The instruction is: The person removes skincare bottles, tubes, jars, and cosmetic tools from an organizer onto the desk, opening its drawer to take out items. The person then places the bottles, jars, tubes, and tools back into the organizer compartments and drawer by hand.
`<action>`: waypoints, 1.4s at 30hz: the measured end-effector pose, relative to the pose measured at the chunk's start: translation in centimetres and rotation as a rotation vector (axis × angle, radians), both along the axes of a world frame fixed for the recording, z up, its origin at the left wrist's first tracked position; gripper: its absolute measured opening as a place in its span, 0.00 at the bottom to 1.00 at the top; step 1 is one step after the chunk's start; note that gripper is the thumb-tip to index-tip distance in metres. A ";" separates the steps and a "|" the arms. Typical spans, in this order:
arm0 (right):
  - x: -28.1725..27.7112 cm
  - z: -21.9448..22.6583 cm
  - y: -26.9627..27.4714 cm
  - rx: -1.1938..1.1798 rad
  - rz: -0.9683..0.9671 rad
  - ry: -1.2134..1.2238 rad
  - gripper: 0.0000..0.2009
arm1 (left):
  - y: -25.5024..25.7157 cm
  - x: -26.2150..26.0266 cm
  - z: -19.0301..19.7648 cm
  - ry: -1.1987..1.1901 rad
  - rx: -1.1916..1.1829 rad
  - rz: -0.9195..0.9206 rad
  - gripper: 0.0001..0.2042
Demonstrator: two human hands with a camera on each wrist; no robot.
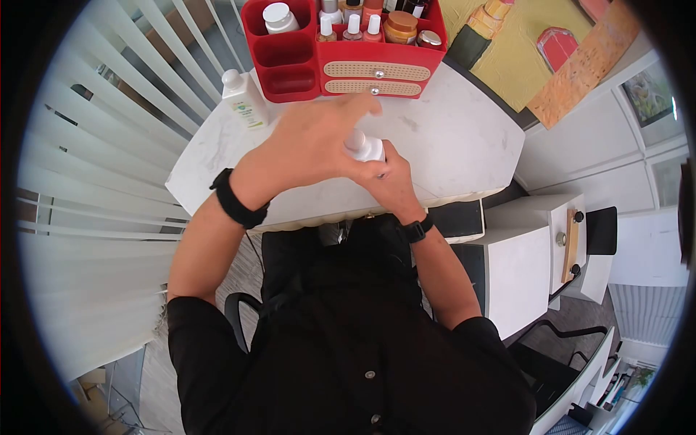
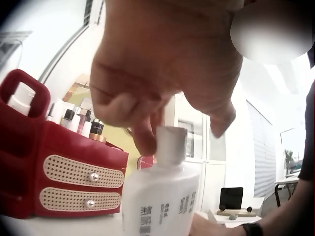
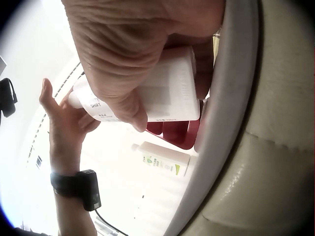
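My right hand (image 1: 394, 183) grips a white bottle (image 1: 372, 151) with grey printing by its body, over the front part of the table. In the right wrist view the thumb lies along one side of the bottle (image 3: 170, 93). My left hand (image 1: 308, 145) is above the bottle's white cap (image 2: 172, 145), fingers spread. In the left wrist view its thumb stands apart from the cap, while the fingers are bent behind the cap's other side. A second white bottle (image 1: 246, 104) with a green label stands on the tabletop, left of my left hand.
A red organizer (image 1: 330, 51) with two woven-front drawers stands at the back of the white table (image 1: 464, 138). It holds several small bottles and jars, and a white jar (image 1: 280, 18). Vertical blinds (image 1: 109, 145) hang on the left; a white cabinet (image 1: 518, 275) is to the right.
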State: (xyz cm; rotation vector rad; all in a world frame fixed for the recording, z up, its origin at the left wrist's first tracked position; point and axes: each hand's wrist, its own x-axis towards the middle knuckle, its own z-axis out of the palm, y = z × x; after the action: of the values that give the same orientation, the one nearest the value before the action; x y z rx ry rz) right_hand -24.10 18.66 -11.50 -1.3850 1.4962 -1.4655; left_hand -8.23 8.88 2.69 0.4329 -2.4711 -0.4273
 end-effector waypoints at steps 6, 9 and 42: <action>0.2 0.2 0.0 -0.029 -0.008 -0.023 0.23 | -0.8 0.4 0.2 -0.082 0.044 -0.075 0.15; 0.1 0.1 0.2 -0.028 -0.017 -0.050 0.24 | -0.1 0.1 1.3 -0.079 0.096 0.063 0.13; 0.0 -1.3 0.5 -0.118 -0.078 0.064 0.24 | 2.6 0.3 -1.7 0.026 0.244 0.078 0.12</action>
State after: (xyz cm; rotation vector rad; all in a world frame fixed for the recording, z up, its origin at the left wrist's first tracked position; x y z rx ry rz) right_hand -24.13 19.20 -12.76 -1.4705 1.5408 -1.5933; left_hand -7.89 11.51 0.94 0.6158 -2.3770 -0.7006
